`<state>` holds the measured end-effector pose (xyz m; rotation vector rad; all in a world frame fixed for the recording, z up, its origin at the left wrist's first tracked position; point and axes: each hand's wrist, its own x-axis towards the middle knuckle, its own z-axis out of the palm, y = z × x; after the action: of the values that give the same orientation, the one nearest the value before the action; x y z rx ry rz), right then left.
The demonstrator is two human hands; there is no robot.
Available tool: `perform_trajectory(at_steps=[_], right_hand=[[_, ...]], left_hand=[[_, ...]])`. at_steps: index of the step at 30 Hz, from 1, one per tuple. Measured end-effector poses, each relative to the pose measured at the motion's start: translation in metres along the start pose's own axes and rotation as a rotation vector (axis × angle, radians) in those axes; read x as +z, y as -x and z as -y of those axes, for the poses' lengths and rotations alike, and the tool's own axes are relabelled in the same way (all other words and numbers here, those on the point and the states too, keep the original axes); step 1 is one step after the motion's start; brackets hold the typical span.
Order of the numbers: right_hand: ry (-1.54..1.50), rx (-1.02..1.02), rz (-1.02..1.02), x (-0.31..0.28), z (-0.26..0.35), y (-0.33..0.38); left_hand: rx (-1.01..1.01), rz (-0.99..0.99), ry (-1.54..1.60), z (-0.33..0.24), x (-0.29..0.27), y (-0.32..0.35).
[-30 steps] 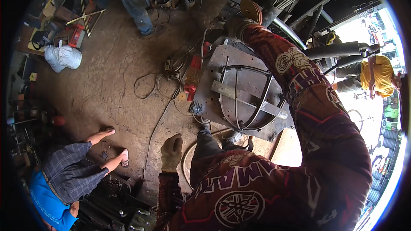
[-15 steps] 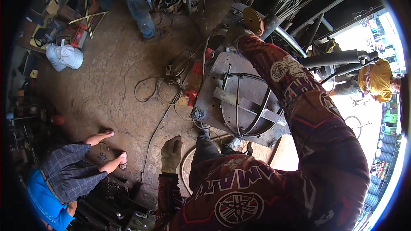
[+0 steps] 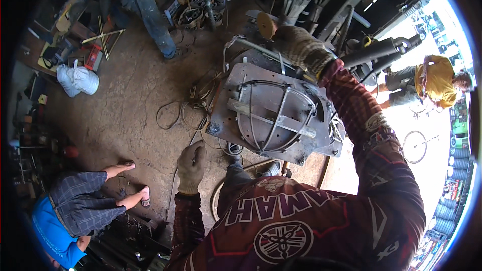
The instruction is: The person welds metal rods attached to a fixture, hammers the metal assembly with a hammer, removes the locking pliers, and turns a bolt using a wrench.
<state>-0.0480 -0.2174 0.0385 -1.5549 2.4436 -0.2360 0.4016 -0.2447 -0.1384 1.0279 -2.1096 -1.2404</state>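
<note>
My right hand (image 3: 304,50), in a knitted work glove, reaches over the far side of a metal-plate worktop (image 3: 226,115). Its fingers curl downward out of sight above a metal bar (image 3: 261,46); what they grip, if anything, is hidden. Just left of the fingertips stands a tan round disc (image 3: 265,25). On the worktop lies a rounded frame of bent metal rods (image 3: 275,125), with a flat metal strip (image 3: 251,109) across it. My left hand (image 3: 192,167), gloved too, hangs curled near the worktop's near-left corner, nothing visible in it.
Cables (image 3: 168,115) loop over the floor left of the worktop. Thin rods (image 3: 295,2) stand bundled behind it. One person in blue (image 3: 55,231) sits lower left, another in jeans (image 3: 155,22) is at far left, a third in yellow (image 3: 434,81) at right. A white sack (image 3: 78,80) lies left.
My right hand has drawn back from the far edge, nearer and rightward over the worktop. The red object along the worktop's left edge no longer shows. My view has shifted; the left hand stays curled.
</note>
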Motion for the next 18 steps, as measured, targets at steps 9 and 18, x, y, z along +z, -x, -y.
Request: perform_trajectory(at_steps=[9,18], right_hand=[[-1.495,-0.153,-0.25,-0.032,-0.081,0.122],[-1.194,-0.383,-0.04,-0.065,-0.007,0.212]], left_hand=[[0.49,0.014,0.062,-0.168,0.045,-0.035],[0.741,0.055,0.091,-0.29,0.159,-0.045]])
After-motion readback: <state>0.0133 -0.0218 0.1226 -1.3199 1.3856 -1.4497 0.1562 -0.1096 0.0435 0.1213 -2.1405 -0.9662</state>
